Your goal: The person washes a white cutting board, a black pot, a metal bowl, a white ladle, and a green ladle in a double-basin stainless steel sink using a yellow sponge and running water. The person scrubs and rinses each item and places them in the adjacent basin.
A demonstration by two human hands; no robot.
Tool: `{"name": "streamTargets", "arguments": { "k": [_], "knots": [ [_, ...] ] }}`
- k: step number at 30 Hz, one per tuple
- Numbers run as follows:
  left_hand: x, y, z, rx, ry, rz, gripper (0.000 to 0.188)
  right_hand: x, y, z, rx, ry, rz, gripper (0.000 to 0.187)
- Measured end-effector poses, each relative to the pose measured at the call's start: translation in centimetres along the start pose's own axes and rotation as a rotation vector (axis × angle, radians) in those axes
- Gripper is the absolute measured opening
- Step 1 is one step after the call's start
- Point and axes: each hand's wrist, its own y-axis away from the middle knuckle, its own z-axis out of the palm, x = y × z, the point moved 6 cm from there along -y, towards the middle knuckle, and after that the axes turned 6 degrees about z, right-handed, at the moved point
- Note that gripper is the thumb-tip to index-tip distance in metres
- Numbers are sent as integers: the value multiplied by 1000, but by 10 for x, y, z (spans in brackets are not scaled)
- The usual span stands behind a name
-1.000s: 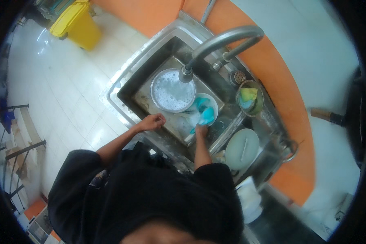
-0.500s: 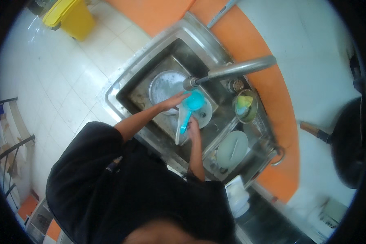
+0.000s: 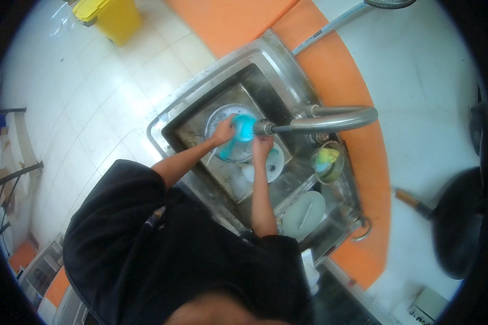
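Under the tap's spout, a turquoise ladle (image 3: 244, 129) is tilted over the sink basin, its bowl up and its handle slanting down to the left. My left hand (image 3: 224, 130) is closed on the left side of the bowl. My right hand (image 3: 262, 147) is closed at the bowl's right lower rim, its fingertips partly hidden by the spout. Below my hands, a round metal pan or lid (image 3: 217, 115) lies on the basin floor. A white bowl (image 3: 275, 164) sits beside it, partly behind my right wrist. A thin pale thing beside the ladle handle is unclear.
The bent metal tap (image 3: 336, 120) reaches over the basin from the right. A bowl with a yellow-green sponge (image 3: 326, 158) and a pale oval lid (image 3: 305, 213) stand on the sink's right side. A dark pan (image 3: 458, 222) lies farther right. A yellow bin (image 3: 111, 20) stands far left.
The ladle has turned, its handle swinging to the lower left, and its bowl now sits under the spout. My right hand has moved from the handle to the bowl. The whole view has shifted slightly.
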Motion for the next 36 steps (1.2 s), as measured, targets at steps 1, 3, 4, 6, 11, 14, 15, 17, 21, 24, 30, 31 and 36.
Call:
{"name": "streamTargets", "arguments": {
  "k": [1, 3, 4, 6, 11, 14, 15, 17, 21, 24, 30, 31, 36],
  "knots": [
    [0, -2, 1, -48, -34, 5, 45, -16, -2, -3, 81, 142, -167, 45],
    [-1, -4, 3, -107, -52, 1, 47, -15, -7, 7, -225, -224, 106, 37],
    [-1, -4, 4, -118, -37, -8, 48, -19, -6, 14, -396, -411, 212, 33],
    [0, -3, 7, -134, -28, 3, 48, -29, -2, 18, -599, -551, 357, 31],
    [11, -2, 8, -90, 25, 160, 48, -26, -11, 7, -602, -98, 319, 32],
    [13, -2, 5, -110, -5, 63, 45, -6, -19, 3, -620, -81, 313, 40],
    [15, -1, 1, -107, 15, 24, 47, 0, -22, 1, -576, 56, 248, 48],
    [16, -1, -5, -120, 31, -82, 50, 9, -21, 3, -461, 247, 93, 63],
    [-10, 12, -8, -71, 544, -527, 47, 41, 16, 33, -398, -43, 390, 83],
    [-42, 27, -3, -91, 700, -789, 54, 66, 49, 67, -828, -422, 912, 69],
    [-110, 53, -40, -811, -439, -411, 48, 76, 9, 64, -173, 568, 182, 42],
    [-118, 63, -41, -968, -690, -274, 48, 81, 9, 69, -145, 689, 209, 43],
    [-148, 83, -39, -988, -980, -244, 64, 105, 26, 112, -484, 149, 540, 57]
  ]
}}
